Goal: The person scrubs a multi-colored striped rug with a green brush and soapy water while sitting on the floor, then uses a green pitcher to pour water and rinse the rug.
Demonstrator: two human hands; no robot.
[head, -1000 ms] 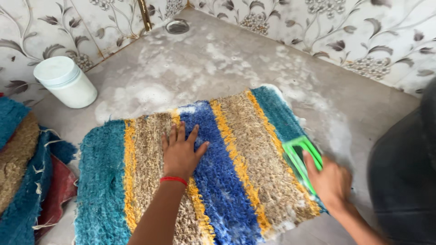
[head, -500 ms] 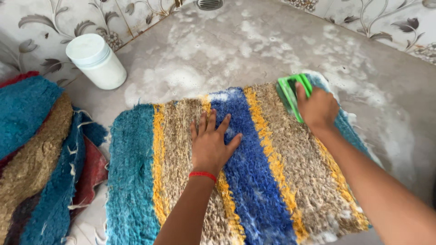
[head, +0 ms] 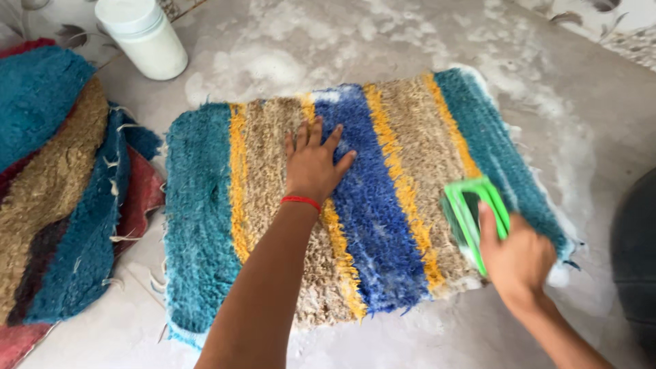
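Right hand [head: 516, 263] clamped on green brush [head: 471, 215], pressed to the mat [head: 369, 205] near its right-hand teal edge. Left hand [head: 313, 167] lies flat, fingers spread, on the mat's tan and blue stripes, pinning it.

Mat lies flat on the wet floor [head: 424, 41]. Foam shows on the floor beyond the mat and along its right edge; pile looks wet and soapy there, so scrubbing seems under way, rinsing undone.

Mat's long axis runs left-right; stripes run away from the person. Brush lies along the stripes. White jar [head: 142, 35] beyond the mat's left corner; heaped mats [head: 55, 178] left of it.
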